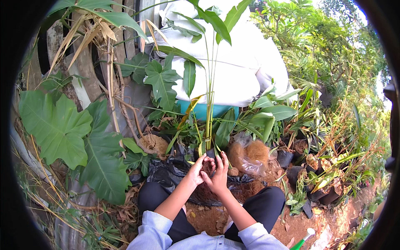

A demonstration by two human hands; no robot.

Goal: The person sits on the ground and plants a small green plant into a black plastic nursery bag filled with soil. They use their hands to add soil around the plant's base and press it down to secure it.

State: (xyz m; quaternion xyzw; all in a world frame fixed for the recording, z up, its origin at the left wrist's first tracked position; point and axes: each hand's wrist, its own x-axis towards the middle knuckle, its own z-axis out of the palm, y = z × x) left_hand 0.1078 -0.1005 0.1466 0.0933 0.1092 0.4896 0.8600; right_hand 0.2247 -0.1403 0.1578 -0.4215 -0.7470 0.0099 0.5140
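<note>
My left hand (pixel 197 171) and my right hand (pixel 218 175) are cupped together around a clump of dark brown soil (pixel 206 168). Both palms face inward, and the right fingers point up and away from me. Just beyond my fingertips stands a tall leafy plant (pixel 210 125) with several upright stems. Its black nursery bag (pixel 211 153) is partly hidden behind my hands. Below them, loose soil (pixel 203 192) lies on a black plastic sheet (pixel 164 172) between my knees.
Brown coconut fibre in a clear plastic bag (pixel 250 154) lies right of the plant. A pot of fibrous material (pixel 153 143) sits to the left. White sacks (pixel 218 72) rest on a teal container (pixel 200 111) behind. Bagged plants (pixel 325 178) line the right; a green-handled tool (pixel 298 244) lies lower right.
</note>
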